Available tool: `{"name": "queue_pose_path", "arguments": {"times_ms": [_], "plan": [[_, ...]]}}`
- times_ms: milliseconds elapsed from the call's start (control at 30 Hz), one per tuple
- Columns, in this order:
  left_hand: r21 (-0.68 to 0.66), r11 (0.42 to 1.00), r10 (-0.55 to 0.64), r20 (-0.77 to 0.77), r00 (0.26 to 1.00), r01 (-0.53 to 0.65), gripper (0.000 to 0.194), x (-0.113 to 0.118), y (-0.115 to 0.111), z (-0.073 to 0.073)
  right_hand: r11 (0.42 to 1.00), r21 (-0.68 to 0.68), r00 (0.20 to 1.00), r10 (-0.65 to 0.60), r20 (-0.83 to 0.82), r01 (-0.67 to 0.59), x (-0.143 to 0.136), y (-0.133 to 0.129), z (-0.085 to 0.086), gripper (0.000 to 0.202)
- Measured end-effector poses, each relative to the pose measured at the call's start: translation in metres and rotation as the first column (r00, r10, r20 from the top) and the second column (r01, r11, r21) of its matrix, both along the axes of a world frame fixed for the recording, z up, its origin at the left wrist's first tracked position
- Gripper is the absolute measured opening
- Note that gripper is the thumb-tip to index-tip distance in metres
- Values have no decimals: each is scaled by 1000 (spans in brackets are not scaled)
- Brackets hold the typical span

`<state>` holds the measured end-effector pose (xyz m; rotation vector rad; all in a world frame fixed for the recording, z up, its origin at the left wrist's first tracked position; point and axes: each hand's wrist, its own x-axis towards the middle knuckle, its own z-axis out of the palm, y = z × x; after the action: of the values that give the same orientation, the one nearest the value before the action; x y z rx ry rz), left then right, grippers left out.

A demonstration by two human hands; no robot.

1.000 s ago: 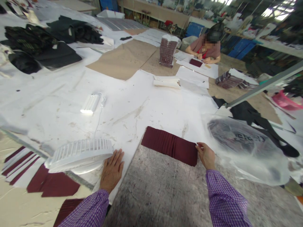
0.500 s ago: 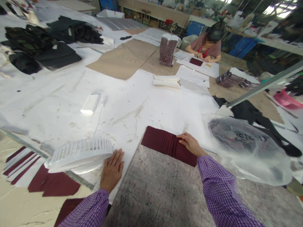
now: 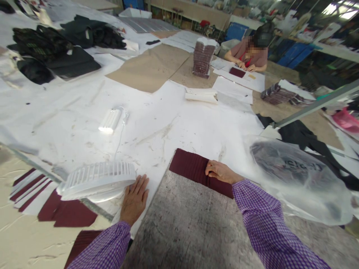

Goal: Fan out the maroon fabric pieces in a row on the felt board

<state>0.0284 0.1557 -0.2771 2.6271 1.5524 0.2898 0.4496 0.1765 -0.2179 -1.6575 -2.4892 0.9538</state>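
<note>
Fingers of the right hand [image 3: 220, 172] curl down on the soft, folded dark red cloth [image 3: 196, 170], pressing not gripping; big crinkly plastic bag [image 3: 297, 175] lies right of them; left hand [image 3: 135, 198] lies flat on white paper [image 3: 174, 130], touching a ribbed white fan [image 3: 98, 180]

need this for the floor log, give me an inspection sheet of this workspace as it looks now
surface: white paper-covered table, stained; grey worn board at the near edge
job's things: folded maroon fabric lying across the board's far edge
clutter: white fan lying flat, maroon cut pieces, clear plastic bag, dark garments, stack of pieces
grips: right hand resting on the maroon fabric, fingers curled; left hand flat on the table beside the fan
cables: thin white cord running from a white power bank toward the fan
surroundings: another person working at the far end; shelves and blue bins behind
</note>
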Motion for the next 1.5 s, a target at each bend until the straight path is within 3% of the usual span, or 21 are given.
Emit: {"name": "queue_pose_path", "arguments": {"times_ms": [633, 867, 1167, 1333, 1500], "plan": [[-2, 1000, -8, 0, 1000, 8, 51, -1, 0, -1, 994, 101, 999, -44, -24, 46, -8, -6, -2, 14], [8, 1000, -8, 11, 1000, 8, 54, -1, 0, -4, 958, 203, 980, -194, -53, 201, -9, -31, 0, 28], [4, 1000, -9, 8, 1000, 9, 54, 0, 1, -2, 959, 227, 986, -169, -10, 167, -26, -56, -3, 39], [4, 1000, -10, 8, 1000, 10, 54, -1, 1, -3, 942, 257, 975, -223, -8, 217, -21, -44, -3, 26], [7, 1000, -16, 2, 1000, 16, 52, -1, 1, -2, 976, 203, 996, -88, 10, 84, -15, -16, -4, 15]]}}
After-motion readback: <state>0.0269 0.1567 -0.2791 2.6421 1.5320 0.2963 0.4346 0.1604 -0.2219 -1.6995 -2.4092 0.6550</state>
